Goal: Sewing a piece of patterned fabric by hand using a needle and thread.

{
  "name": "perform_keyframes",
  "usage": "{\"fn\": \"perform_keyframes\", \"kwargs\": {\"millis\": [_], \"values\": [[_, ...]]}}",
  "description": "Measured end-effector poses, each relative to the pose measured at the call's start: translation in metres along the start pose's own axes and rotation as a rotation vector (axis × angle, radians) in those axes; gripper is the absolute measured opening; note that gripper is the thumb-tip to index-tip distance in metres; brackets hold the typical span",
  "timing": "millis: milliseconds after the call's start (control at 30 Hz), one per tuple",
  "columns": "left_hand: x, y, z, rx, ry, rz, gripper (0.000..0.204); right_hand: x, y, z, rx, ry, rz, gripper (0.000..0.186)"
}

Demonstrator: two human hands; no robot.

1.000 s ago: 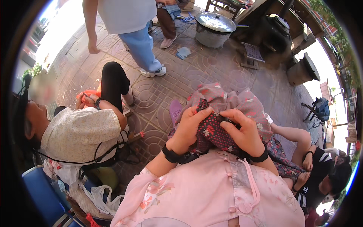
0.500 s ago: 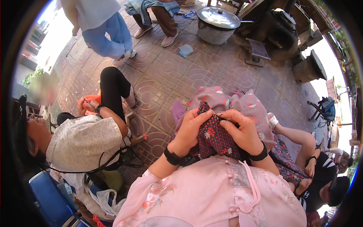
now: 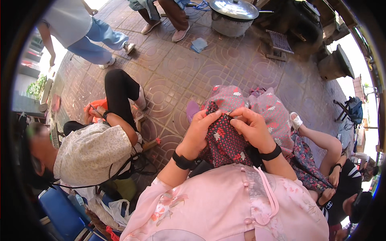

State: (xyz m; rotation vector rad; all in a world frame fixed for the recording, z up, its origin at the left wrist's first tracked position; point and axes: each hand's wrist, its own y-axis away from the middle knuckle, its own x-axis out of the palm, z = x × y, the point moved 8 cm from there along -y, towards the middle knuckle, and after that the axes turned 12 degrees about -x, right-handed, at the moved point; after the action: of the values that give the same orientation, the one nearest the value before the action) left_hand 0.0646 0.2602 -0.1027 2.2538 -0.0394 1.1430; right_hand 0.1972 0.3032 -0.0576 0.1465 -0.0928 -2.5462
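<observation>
Above my lap I hold a dark cloth [image 3: 227, 140] with small pink dots and red and white leaf prints. My left hand [image 3: 199, 134] pinches its upper edge between thumb and forefinger, where a bunched corner sticks up. Close beside it, my right hand [image 3: 252, 127] is closed at the same edge, thumb and forefinger together at the fabric. Anything finer between those fingertips is too small to make out. The cloth hangs down toward my pink blouse. Grey-pink patterned fabric [image 3: 271, 114] covers my knees behind it.
To my left a seated person [image 3: 94, 146] handles orange material; another person [image 3: 341, 188] sits at right with patterned cloth. A lidded pot [image 3: 233, 20], a low stool [image 3: 279, 42] and a bucket [image 3: 335, 64] stand ahead. A blue chair [image 3: 60, 209] is at lower left.
The standing person at the upper left has stepped further left. My view has shifted slightly. Both my hands keep their hold at the cloth's edge, the right one's fingers a little changed.
</observation>
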Motion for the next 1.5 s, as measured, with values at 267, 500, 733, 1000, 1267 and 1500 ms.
{"fn": "perform_keyframes", "kwargs": {"millis": [267, 500, 733, 1000, 1267, 1500], "values": [[-0.007, -0.009, 0.008, -0.033, 0.003, -0.002, 0.015, 0.001, -0.003, 0.002, -0.098, -0.010, 0.030, 0.023], [-0.004, -0.011, 0.009, -0.032, -0.006, -0.035, 0.015, -0.001, -0.003, -0.003, -0.152, 0.003, -0.005, 0.025], [-0.007, -0.011, 0.009, -0.033, -0.017, -0.075, 0.014, -0.001, -0.005, -0.006, -0.181, -0.016, -0.006, 0.023], [-0.009, -0.010, 0.007, -0.019, 0.012, -0.114, 0.014, -0.014, -0.010, -0.026, -0.027, -0.177, -0.080, 0.020], [-0.024, 0.000, -0.018, 0.139, -0.030, -0.159, 0.010, -0.024, -0.015, -0.030, -0.034, -0.270, -0.126, 0.021], [-0.018, 0.008, -0.023, 0.202, -0.130, -0.219, 0.012, -0.007, -0.006, 0.002, -0.312, 0.092, -0.016, 0.029]]}}
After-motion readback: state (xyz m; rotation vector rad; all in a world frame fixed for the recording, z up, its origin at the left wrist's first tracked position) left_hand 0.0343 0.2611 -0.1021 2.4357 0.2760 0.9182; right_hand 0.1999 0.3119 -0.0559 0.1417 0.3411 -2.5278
